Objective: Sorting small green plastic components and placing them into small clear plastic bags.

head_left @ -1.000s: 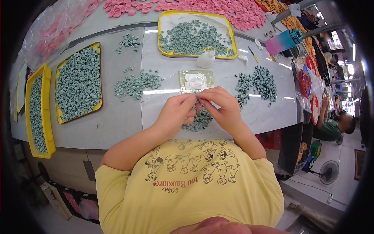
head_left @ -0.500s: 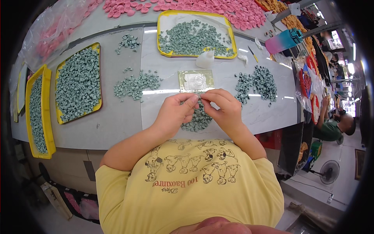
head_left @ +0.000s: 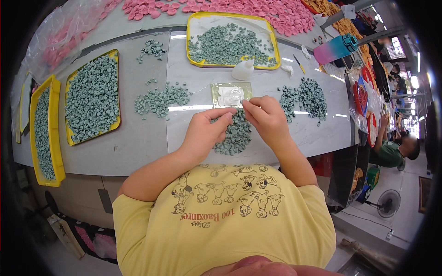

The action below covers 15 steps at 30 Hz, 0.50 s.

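Note:
My left hand (head_left: 206, 130) is closed in a pinch above the near pile, its thumb and forefinger pressed around something too small to make out. My right hand (head_left: 265, 117) is also pinched, with its fingertips at the near right corner of a small greenish tray (head_left: 249, 88). What the right fingers hold, if anything, cannot be seen. White material and a clear round piece lie in that tray. Below and between both hands is a pile of small grey-green pieces (head_left: 234, 137). A white squeeze bottle (head_left: 242, 70) lies just beyond the little tray.
Yellow trays (head_left: 188, 37) (head_left: 119, 87) (head_left: 57, 119) hold many green pieces. Loose green piles (head_left: 162, 99) (head_left: 313, 98) flank the hands. A knife (head_left: 299, 64) and a pink-and-teal bottle (head_left: 332, 48) lie at right. Pink pieces (head_left: 271, 11) cover the far side. Another person (head_left: 394, 152) is at far right.
My right hand has moved away from the left and slightly forward, up to the small greenish tray. My left hand has stayed almost where it was.

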{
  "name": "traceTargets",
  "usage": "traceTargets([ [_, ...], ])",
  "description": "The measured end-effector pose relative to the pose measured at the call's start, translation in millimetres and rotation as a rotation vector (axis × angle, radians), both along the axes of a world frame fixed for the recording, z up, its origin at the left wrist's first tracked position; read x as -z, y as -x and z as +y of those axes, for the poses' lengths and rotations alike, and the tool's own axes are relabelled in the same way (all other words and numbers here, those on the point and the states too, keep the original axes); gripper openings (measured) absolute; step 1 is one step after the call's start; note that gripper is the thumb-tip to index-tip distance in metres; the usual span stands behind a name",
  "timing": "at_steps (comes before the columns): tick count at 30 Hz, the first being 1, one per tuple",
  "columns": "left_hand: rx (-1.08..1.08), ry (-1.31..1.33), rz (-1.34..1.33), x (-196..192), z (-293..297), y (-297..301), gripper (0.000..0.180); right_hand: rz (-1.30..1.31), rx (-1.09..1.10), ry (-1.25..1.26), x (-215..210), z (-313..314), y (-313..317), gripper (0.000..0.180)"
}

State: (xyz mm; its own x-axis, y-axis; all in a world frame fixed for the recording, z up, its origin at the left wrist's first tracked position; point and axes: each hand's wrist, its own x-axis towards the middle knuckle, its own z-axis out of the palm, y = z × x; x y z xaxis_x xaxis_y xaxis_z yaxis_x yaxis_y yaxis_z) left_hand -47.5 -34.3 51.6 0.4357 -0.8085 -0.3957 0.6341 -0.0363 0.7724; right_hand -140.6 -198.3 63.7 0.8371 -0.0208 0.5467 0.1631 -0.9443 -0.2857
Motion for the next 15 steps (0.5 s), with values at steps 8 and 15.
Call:
traceTargets([
  [8, -0.065, 0.031, 0.04, -1, 2, -4, 0.017, 0.059, -0.027, 0.247, 2, -2, -11, 0.025],
  [15, -0.083, 0.033, 0.021, 1, 5, -5, 0.016, 0.099, -0.047, 0.321, 1, 1, -15, 0.026],
])
